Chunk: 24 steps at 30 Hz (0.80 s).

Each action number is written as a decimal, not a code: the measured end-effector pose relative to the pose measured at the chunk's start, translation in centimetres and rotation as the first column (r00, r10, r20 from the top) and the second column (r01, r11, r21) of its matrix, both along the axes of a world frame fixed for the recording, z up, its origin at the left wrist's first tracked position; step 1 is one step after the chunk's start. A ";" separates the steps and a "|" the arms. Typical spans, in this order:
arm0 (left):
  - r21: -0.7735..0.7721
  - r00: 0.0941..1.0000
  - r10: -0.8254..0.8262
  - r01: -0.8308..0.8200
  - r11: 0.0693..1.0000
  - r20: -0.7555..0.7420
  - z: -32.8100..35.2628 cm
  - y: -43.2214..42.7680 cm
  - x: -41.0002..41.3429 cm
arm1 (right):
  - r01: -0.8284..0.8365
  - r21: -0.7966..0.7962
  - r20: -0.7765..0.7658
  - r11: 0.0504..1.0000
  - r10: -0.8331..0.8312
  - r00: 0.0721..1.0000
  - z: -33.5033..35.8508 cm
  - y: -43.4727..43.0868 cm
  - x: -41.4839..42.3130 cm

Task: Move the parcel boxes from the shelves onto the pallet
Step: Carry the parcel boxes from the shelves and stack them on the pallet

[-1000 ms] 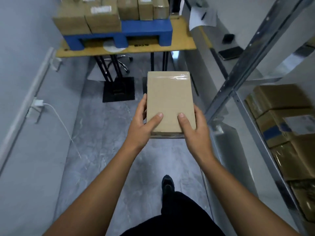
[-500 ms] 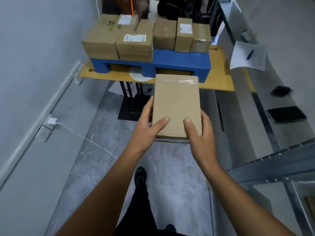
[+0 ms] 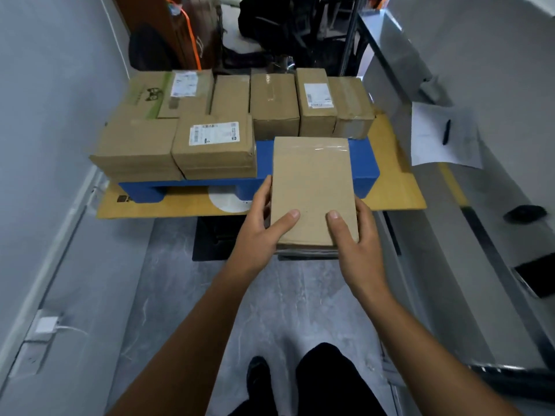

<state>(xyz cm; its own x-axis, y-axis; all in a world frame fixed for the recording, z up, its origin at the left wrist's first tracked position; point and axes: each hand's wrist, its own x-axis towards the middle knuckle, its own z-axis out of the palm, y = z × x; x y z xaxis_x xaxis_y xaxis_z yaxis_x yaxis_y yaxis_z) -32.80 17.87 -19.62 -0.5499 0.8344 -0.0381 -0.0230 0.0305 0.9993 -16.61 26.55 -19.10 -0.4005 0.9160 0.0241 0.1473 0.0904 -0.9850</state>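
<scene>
Several brown cardboard parcels already sit on the blue plastic pallet at 12 o'clock. A flat brown cardboard parcel box hangs mid-air before its bare 1 o'clock corner, left hand and right hand clamped on its near sides. Placement pending; shelf stock unseen.

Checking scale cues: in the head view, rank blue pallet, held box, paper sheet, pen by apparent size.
blue pallet
held box
paper sheet
pen
Held box is nearest, so box-versus-sheet is unsure.

The box hides the underside fingers of the left hand and right hand, and part of the pallet. The label print is unreadable.
</scene>
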 end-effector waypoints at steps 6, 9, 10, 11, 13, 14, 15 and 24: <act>-0.020 1.000 -0.004 0.004 1.000 -0.006 -0.7 7.9 -4.5 | -0.006 -0.021 0.013 1.000 0.007 1.000 -0.5 8.0 -4.8; -0.031 1.000 0.025 -0.026 0.999 -0.008 -0.8 11.4 -6.1 | -0.041 -0.039 -0.002 0.998 0.041 0.999 -0.6 12.0 -6.6; -0.041 0.999 0.031 -0.031 0.999 -0.015 -0.7 12.4 -6.6 | -0.046 -0.048 -0.001 0.998 0.046 0.999 -0.5 13.3 -7.2; -0.051 0.999 0.030 -0.031 0.998 -0.019 -0.5 13.6 -7.2 | -0.050 -0.059 0.003 0.997 0.050 0.999 -0.4 14.6 -7.7; -0.048 1.000 0.027 -0.027 0.998 -0.005 -0.3 15.7 -8.5 | -0.068 -0.080 0.005 0.994 0.069 0.998 -0.2 17.1 -8.8; -0.045 0.999 0.034 -0.034 0.998 0.011 -0.2 16.6 -9.1 | -0.082 -0.089 0.006 0.993 0.083 0.997 -0.1 18.3 -9.4; -0.047 0.999 0.045 -0.044 0.998 0.026 -0.2 17.4 -9.6 | -0.099 -0.097 0.010 0.990 0.100 0.995 -0.1 19.4 -9.9; -0.060 0.996 0.087 -0.085 0.995 0.030 -0.7 22.2 -13.9 | -0.281 -0.183 0.057 0.942 0.296 0.954 0.6 27.1 -11.6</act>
<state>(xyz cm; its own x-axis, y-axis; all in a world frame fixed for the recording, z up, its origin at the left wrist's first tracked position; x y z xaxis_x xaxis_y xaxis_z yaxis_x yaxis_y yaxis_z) -46.66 40.11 -20.35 -0.6168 0.7801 -0.1049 -0.0609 0.0856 0.9945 -28.18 53.68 -18.49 -0.6421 0.7482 -0.1670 0.2216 -0.0274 -0.9748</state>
